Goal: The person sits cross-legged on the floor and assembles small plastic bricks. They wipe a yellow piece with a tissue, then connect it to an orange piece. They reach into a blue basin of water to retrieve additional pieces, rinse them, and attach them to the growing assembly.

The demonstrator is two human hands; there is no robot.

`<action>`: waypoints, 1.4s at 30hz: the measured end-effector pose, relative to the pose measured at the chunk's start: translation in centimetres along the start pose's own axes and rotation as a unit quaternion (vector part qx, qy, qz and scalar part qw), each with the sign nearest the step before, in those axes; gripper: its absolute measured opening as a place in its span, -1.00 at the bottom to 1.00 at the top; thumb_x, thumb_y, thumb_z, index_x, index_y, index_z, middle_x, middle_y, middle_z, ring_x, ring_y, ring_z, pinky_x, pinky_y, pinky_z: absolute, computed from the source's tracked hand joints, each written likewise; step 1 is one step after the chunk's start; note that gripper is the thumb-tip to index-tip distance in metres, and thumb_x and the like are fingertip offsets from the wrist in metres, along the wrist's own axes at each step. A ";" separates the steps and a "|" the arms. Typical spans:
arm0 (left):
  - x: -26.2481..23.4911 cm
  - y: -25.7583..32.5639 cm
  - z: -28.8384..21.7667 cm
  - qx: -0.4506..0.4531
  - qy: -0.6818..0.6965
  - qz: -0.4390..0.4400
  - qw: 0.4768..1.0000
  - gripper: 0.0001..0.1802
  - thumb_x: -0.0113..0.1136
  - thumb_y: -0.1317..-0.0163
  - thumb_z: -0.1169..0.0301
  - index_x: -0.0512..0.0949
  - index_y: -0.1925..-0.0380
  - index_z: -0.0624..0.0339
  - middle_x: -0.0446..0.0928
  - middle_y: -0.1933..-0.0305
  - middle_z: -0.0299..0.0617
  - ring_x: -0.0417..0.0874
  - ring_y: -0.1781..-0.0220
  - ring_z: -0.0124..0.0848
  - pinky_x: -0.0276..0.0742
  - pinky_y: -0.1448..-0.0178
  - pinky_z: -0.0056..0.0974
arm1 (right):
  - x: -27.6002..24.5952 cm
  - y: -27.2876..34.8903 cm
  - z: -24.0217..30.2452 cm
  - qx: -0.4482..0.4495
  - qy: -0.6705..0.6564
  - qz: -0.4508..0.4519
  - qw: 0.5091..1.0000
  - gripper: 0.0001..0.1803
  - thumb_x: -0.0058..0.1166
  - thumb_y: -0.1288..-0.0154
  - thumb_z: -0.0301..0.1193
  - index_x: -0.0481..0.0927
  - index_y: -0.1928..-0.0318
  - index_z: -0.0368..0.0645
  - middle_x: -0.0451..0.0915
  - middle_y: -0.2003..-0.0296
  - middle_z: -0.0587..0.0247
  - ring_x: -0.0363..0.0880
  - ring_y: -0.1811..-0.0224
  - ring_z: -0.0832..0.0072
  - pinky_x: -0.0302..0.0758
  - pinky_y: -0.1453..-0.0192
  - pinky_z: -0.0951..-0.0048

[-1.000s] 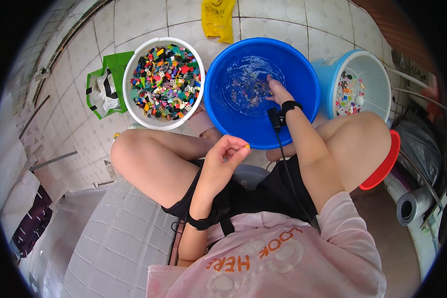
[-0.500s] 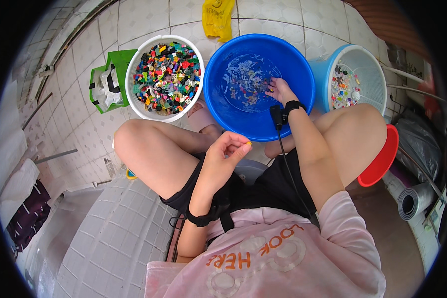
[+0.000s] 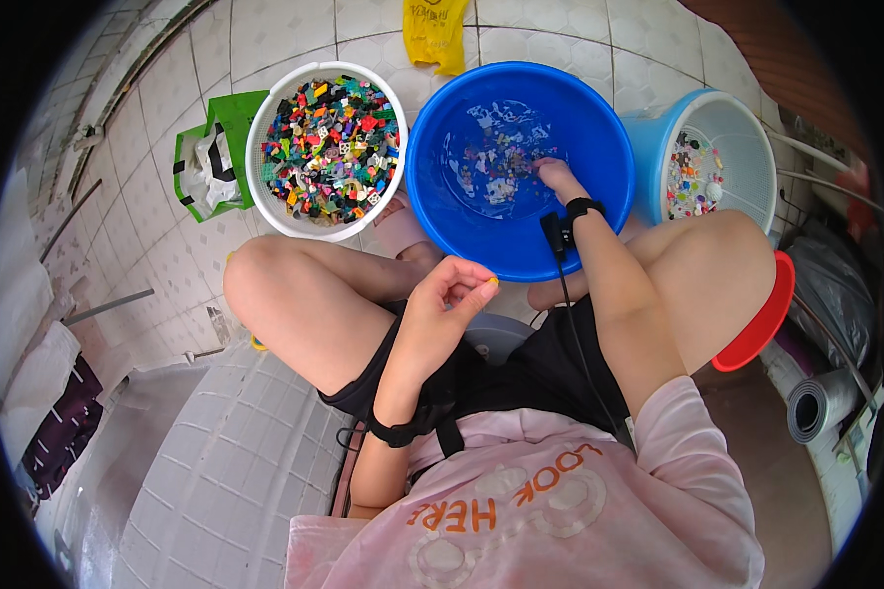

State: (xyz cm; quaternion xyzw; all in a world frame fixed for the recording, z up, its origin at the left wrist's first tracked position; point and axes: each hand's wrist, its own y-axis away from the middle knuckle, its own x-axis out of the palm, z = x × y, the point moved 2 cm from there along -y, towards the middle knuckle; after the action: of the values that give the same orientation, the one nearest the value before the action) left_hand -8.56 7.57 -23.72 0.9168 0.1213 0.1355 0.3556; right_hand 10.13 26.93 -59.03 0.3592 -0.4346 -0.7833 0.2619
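Observation:
My left hand [image 3: 448,302] is closed in a pinch over my lap, with a small yellow piece [image 3: 492,282] between thumb and fingertips. To its upper right stands a big blue basin [image 3: 614,162] of water. Small, mostly pale and clear pieces [image 3: 501,172] lie in the water. Reaching over the basin's near right side, my right hand [image 3: 554,176] dips into the water beside these pieces. Its fingertips are under the surface and blurred, so whether they grip anything is hidden.
Left of the basin, a white basket [image 3: 257,157] is full of mixed coloured toy bricks [image 3: 334,152]. A blue-and-white basket [image 3: 751,162] at right holds small pieces. Around them are a green bag [image 3: 194,147], a yellow plastic bag [image 3: 435,34] and a red lid-like disc [image 3: 759,329].
My right hand has gone lower into the water, and its fingers show less than before. The left hand keeps its pinch on the yellow piece, nearly still. The view has shifted slightly.

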 end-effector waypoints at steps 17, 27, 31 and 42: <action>-0.5 -1.8 0.0 -0.024 -0.019 0.027 0.999 -0.86 0.16 -0.34 0.46 0.50 0.16 0.25 0.60 0.17 -0.26 0.59 0.10 -0.54 0.47 -0.02 -0.45 | -1.5 1.0 2.6 -0.086 -0.072 -0.084 0.990 -0.60 -0.08 -0.18 -0.52 0.60 -0.04 -0.13 0.60 0.01 -0.01 0.58 -0.02 0.15 0.49 -0.03 0.22; -2.3 -2.4 0.1 -0.059 0.010 -0.023 0.998 -0.86 0.22 -0.30 0.43 0.53 0.19 0.22 0.57 0.27 -0.37 0.48 0.26 -0.63 0.39 0.14 -0.51 | -1.0 -3.9 1.5 -0.080 0.262 -0.064 0.960 -0.74 -0.04 -0.28 -0.42 0.67 0.12 -0.19 0.70 0.26 0.11 0.66 0.29 0.26 0.53 0.16 0.31; -3.0 -3.1 0.1 -0.089 0.008 -0.025 0.996 -0.84 0.19 -0.33 0.43 0.51 0.15 0.26 0.61 0.20 -0.27 0.57 0.17 -0.59 0.43 0.05 -0.49 | -0.9 -5.0 1.5 0.008 0.235 0.003 0.972 -0.65 -0.02 -0.29 -0.29 0.66 0.09 -0.26 0.58 -0.01 -0.11 0.54 -0.09 0.04 0.47 -0.14 0.20; -4.3 -5.0 -0.4 -0.080 0.049 -0.036 0.995 -0.86 0.22 -0.29 0.46 0.54 0.18 0.21 0.59 0.27 -0.38 0.44 0.34 -0.67 0.38 0.19 -0.53 | 0.5 -5.5 1.5 -0.040 0.360 0.103 0.926 -0.70 0.13 -0.09 -0.36 0.70 0.12 -0.07 0.68 0.26 0.00 0.65 0.33 0.15 0.57 0.32 0.22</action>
State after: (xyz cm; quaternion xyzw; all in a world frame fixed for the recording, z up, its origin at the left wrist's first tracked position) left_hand -13.36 10.01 -27.57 0.8729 0.1605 0.1760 0.4258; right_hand 8.09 30.00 -63.37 0.5595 -0.3137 -0.5868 0.4941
